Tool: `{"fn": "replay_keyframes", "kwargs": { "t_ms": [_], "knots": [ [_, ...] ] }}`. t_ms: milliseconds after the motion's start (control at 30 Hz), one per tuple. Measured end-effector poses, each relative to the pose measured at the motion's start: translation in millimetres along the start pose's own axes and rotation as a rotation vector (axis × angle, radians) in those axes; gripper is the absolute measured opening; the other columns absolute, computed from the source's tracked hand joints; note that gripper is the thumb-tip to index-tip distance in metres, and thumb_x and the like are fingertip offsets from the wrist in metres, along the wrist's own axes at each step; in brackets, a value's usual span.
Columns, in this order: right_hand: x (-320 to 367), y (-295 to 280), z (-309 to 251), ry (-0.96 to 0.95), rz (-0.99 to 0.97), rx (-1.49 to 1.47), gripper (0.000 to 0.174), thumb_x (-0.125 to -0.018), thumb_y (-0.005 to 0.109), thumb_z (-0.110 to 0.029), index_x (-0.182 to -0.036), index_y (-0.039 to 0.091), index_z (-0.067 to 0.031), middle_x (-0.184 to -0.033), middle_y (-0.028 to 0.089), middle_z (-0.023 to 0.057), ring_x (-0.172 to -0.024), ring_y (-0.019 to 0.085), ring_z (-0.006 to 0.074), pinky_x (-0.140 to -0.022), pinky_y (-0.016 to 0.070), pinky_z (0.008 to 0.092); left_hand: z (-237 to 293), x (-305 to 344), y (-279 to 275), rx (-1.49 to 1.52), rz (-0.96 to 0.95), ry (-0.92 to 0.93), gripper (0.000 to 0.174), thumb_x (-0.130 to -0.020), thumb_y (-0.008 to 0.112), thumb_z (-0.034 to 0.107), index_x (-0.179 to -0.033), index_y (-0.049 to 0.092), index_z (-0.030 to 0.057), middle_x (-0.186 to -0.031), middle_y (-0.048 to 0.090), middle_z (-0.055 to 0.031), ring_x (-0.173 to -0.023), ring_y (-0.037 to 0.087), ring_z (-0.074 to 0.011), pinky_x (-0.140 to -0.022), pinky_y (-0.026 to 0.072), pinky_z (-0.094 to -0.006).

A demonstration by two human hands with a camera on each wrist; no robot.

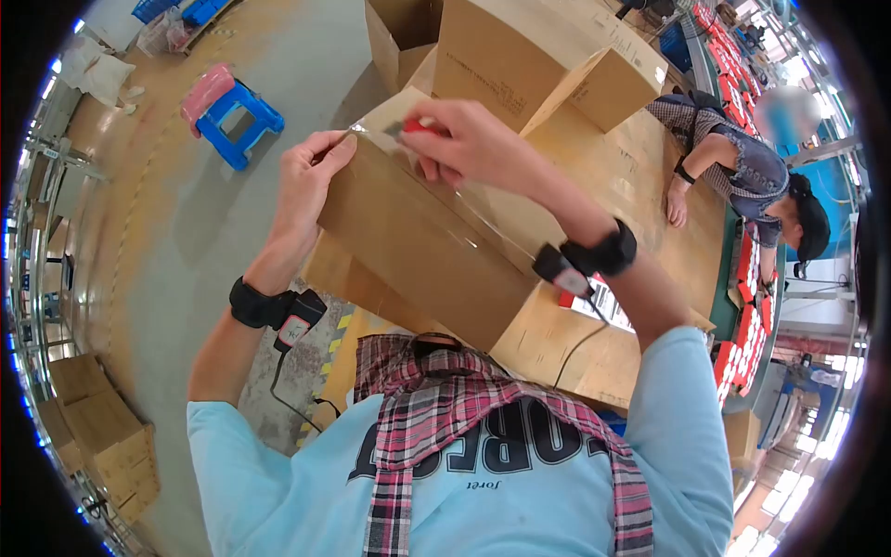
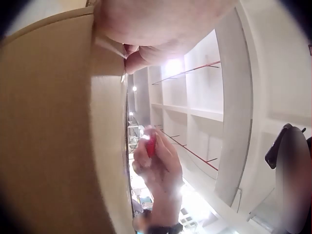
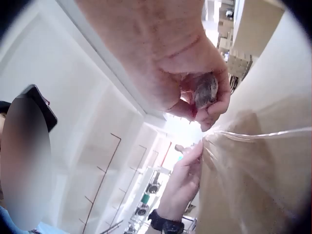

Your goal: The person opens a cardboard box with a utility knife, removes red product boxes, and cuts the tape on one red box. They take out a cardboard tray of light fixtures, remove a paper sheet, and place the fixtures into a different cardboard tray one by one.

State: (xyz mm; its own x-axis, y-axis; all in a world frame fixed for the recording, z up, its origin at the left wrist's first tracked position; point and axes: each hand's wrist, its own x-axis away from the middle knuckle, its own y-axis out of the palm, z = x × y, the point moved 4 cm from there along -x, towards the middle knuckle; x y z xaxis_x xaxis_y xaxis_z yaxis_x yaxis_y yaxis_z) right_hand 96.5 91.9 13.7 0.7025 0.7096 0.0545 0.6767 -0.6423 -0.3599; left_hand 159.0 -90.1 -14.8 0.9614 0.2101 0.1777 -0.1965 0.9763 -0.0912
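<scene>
A brown cardboard box (image 1: pixel 427 232) stands tilted in front of me. Clear, shiny film (image 3: pixel 243 134) runs along its upper edge. My left hand (image 1: pixel 311 181) grips the box's far left corner, thumb on top. In the left wrist view, the fingertips (image 2: pixel 134 61) of that hand are right at the film's edge. Close by, over the box top, my right hand (image 1: pixel 473 148) has its fingers curled round a small red tool (image 1: pixel 424 127). A dark grey end (image 3: pixel 205 90) of it shows in the right wrist view; the rest is hidden in the fist.
Large open cartons (image 1: pixel 501 65) stand beyond the box on a wooden table (image 1: pixel 613 176). Another person (image 1: pixel 733 158) leans over the table at right, beside a line of red packages (image 1: pixel 742 316). A blue stool (image 1: pixel 237 121) stands on the floor at left, with stacked cartons (image 1: pixel 102 427) nearer.
</scene>
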Motion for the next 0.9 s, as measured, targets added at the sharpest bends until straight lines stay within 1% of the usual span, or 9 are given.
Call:
{"fn": "replay_keyframes", "kwargs": {
  "t_ms": [67,167,267,367,567,667,767,867,900],
  "knots": [
    [-18.5,1.5,-1.8,0.030,-0.019,0.034,0.023,-0.092,0.053,-0.020,-0.098,0.059,0.0014,-0.057,0.056,0.0025,-0.044,0.046,0.0068,-0.044,0.0373,0.0225,1.8,2.0,1.4,0.017,-0.002,-0.022,0.022,-0.089,0.061,0.020,-0.096,0.067,-0.0002,-0.083,0.061,0.0018,-0.076,0.052,-0.0048,-0.069,0.0404,-0.0203],
    [-24.3,3.2,-1.0,0.075,-0.051,0.002,0.022,-0.089,0.054,-0.019,-0.095,0.061,0.0006,-0.054,0.054,0.0014,-0.042,0.045,0.0072,-0.042,0.0366,0.0232,1.5,4.1,0.6,-0.031,-0.002,-0.009,0.021,-0.088,0.062,0.018,-0.096,0.068,-0.0001,-0.084,0.060,0.0020,-0.077,0.052,-0.0053,-0.071,0.0397,-0.0204],
    [-22.0,2.2,-6.3,0.089,-0.066,0.067,0.021,-0.089,0.054,-0.019,-0.094,0.063,-0.0002,-0.054,0.055,0.0015,-0.044,0.046,0.0068,-0.042,0.0365,0.0234,2.7,8.3,3.4,-0.024,-0.007,-0.007,0.021,-0.088,0.063,0.017,-0.097,0.067,-0.0005,-0.083,0.060,0.0020,-0.078,0.051,-0.0056,-0.072,0.0394,-0.0209],
    [-22.6,4.5,-12.9,0.045,-0.052,0.122,0.020,-0.088,0.054,-0.018,-0.093,0.063,-0.0004,-0.054,0.054,0.0019,-0.045,0.048,0.0069,-0.044,0.0374,0.0237,-1.4,8.6,2.7,-0.004,-0.013,0.000,0.021,-0.087,0.063,0.017,-0.097,0.067,-0.0007,-0.083,0.060,0.0020,-0.077,0.051,-0.0056,-0.072,0.0394,-0.0210],
    [-21.5,6.7,-12.6,0.013,-0.028,0.162,0.021,-0.087,0.054,-0.017,-0.094,0.062,0.0014,-0.054,0.054,0.0036,-0.050,0.052,0.0098,-0.049,0.0420,0.0263,-0.2,12.1,4.8,0.013,-0.017,-0.011,0.021,-0.087,0.063,0.017,-0.096,0.067,-0.0010,-0.082,0.059,0.0020,-0.076,0.051,-0.0050,-0.070,0.0396,-0.0213],
    [-19.9,6.3,-21.3,0.025,-0.008,0.189,0.020,-0.080,0.050,-0.013,-0.079,0.061,0.0045,-0.057,0.060,0.0120,-0.054,0.062,0.0208,-0.057,0.0490,0.0325,-0.8,13.5,4.2,0.015,-0.024,-0.016,0.020,-0.088,0.062,0.017,-0.095,0.066,-0.0016,-0.082,0.059,0.0018,-0.076,0.051,-0.0050,-0.069,0.0399,-0.0218],
    [-22.1,6.9,-25.2,-0.007,-0.008,0.225,0.020,-0.078,0.051,-0.012,-0.076,0.061,0.0050,-0.058,0.061,0.0136,-0.054,0.061,0.0241,-0.056,0.0483,0.0338,3.4,15.3,5.3,-0.001,-0.005,0.017,0.020,-0.088,0.062,0.017,-0.094,0.066,-0.0020,-0.080,0.059,0.0021,-0.075,0.050,-0.0048,-0.069,0.0400,-0.0219],
    [-20.5,7.7,-31.3,0.028,0.005,0.272,0.020,-0.077,0.051,-0.011,-0.076,0.063,0.0048,-0.061,0.062,0.0171,-0.057,0.061,0.0287,-0.058,0.0482,0.0372,2.8,16.7,6.1,0.034,-0.002,0.015,0.020,-0.088,0.062,0.017,-0.094,0.066,-0.0019,-0.079,0.057,0.0026,-0.074,0.050,-0.0048,-0.068,0.0395,-0.0215],
    [-20.5,8.4,-32.3,0.001,0.020,0.298,0.020,-0.076,0.051,-0.011,-0.076,0.063,0.0044,-0.063,0.062,0.0184,-0.060,0.061,0.0305,-0.059,0.0485,0.0384,1.7,16.7,5.2,0.023,0.000,0.026,0.021,-0.089,0.062,0.018,-0.094,0.066,-0.0019,-0.079,0.057,0.0027,-0.073,0.049,-0.0048,-0.068,0.0393,-0.0213]
  ]
}}
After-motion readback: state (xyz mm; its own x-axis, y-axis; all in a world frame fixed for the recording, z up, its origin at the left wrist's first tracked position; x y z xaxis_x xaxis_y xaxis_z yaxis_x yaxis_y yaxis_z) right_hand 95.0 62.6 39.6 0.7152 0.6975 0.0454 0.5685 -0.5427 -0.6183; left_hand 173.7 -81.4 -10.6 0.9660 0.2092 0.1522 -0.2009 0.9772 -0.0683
